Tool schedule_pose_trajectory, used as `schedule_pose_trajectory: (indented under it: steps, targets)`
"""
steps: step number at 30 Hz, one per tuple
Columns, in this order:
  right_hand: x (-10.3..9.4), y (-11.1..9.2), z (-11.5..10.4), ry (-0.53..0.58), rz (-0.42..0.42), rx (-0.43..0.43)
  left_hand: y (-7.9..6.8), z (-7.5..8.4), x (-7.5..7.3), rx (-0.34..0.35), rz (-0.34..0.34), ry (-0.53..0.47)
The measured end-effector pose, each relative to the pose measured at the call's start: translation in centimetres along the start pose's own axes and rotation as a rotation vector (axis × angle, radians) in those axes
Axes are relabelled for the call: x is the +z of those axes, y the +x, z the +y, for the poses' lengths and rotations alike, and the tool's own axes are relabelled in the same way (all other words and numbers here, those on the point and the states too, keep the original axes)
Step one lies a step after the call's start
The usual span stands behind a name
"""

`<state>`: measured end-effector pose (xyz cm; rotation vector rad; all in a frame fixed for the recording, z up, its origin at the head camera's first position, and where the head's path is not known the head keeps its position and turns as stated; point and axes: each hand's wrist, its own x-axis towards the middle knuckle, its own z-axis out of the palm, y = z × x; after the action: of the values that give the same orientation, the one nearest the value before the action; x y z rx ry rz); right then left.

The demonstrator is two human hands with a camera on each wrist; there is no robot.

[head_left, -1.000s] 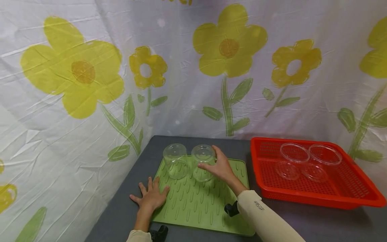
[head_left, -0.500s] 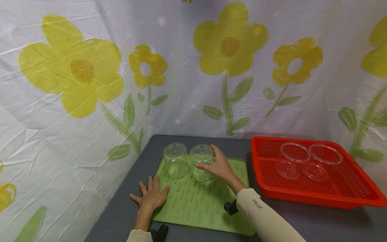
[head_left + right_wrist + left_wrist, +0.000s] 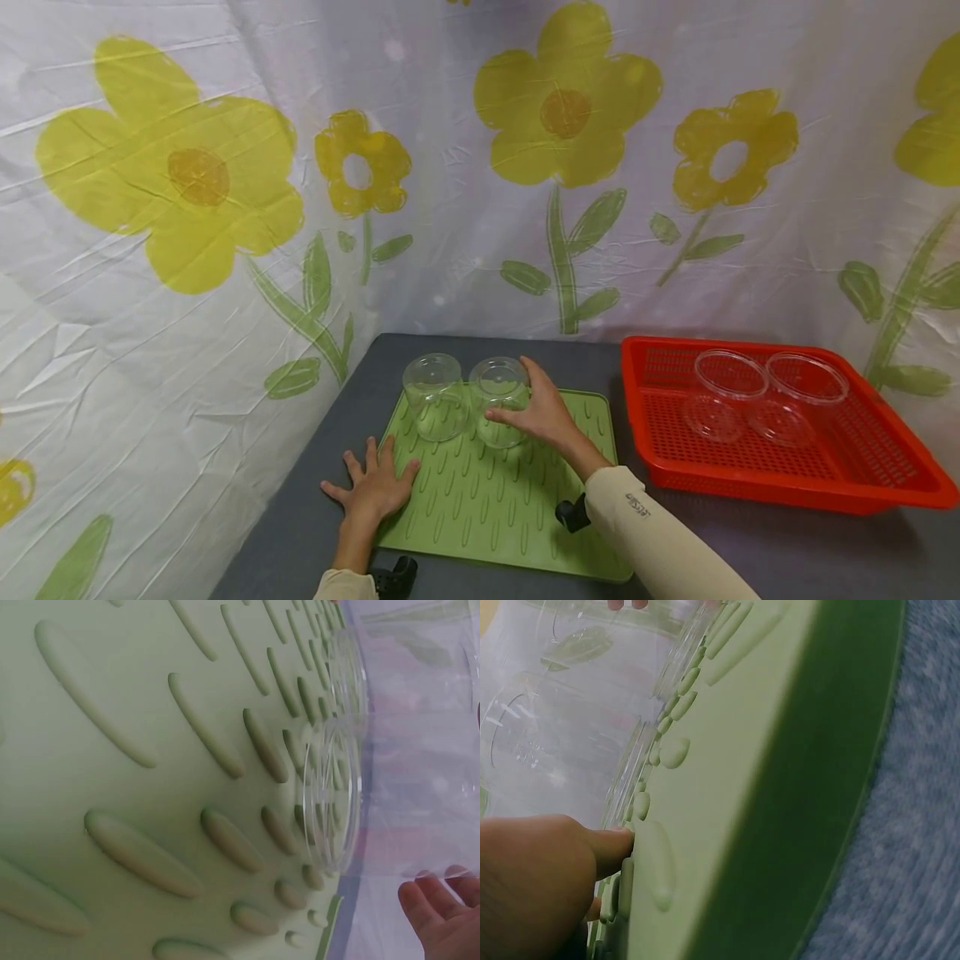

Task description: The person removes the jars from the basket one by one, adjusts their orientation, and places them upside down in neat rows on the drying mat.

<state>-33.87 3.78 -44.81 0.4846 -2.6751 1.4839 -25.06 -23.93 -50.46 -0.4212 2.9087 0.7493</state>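
Observation:
Two clear plastic jars stand upside down side by side on a green ridged mat [image 3: 480, 508], rims against it. My right hand [image 3: 542, 408] holds the right-hand jar [image 3: 499, 392], thumb on the near side and fingers round the far right side. In the right wrist view, the fingertips [image 3: 431, 896] touch that jar's wall [image 3: 420, 802]. The left-hand jar [image 3: 435, 396] is right beside it, with hardly any gap. My left hand [image 3: 375, 490] rests with fingers spread across the mat's left edge and the dark table; its thumb [image 3: 615, 844] touches the mat in the left wrist view.
A red perforated basket [image 3: 765, 487] stands to the right of the mat. Inside it are two clear jars with rims up, a left one [image 3: 731, 375] and a right one [image 3: 806, 379]. A flower-printed cloth [image 3: 450, 275] hangs behind and left of the table [image 3: 300, 533].
The right-hand jar and my right hand have shifted very slightly left, closer to the other jar. My left hand has stayed in place.

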Motion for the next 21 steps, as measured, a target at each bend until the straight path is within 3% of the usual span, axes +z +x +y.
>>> schedule_pose_trajectory:
  steps: [11,21]
  targets:
    - [-1.4,-0.4,0.1,0.008,-0.02,-0.002,0.6,-0.5,0.2,-0.009,-0.026,0.007]
    - [-4.5,-0.5,-0.1,-0.023,0.045,-0.045,0.7,-0.3,0.0,-0.004,-0.053,-0.004]
